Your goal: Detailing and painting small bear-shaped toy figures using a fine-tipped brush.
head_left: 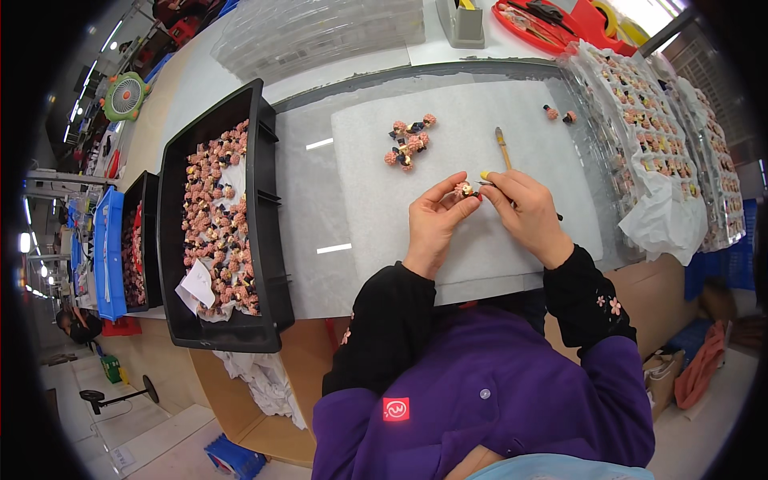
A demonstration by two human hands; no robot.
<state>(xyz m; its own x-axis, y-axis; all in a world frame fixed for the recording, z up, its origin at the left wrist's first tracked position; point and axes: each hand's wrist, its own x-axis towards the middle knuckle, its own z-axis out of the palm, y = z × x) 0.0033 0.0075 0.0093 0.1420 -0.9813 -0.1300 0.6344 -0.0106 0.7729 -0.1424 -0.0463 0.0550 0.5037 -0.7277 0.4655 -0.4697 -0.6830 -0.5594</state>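
Observation:
My left hand (436,224) pinches a small figurine (465,190) with a pink knobbly top, a pale face and dark parts. Close against it, my right hand (528,214) is closed round a slim tool, its pale tip by the figurine and its dark end (559,217) showing past the palm. Most of the tool is hidden by the fingers, so its kind is unclear. A bit of yellow shows at the right fingertips. Beyond my hands, several similar figurines (410,144) lie clustered on a white sheet (376,216). A thin tan-handled tool (503,148) lies right of them.
On the left stands a black crate (264,200) of many pink figurines, with a paper slip (198,284) on top. Two more figurines (560,115) lie at the far right. Filled clear trays (640,112) are stacked beyond. Clear plastic boxes (320,32) and a red tray (512,14) sit behind.

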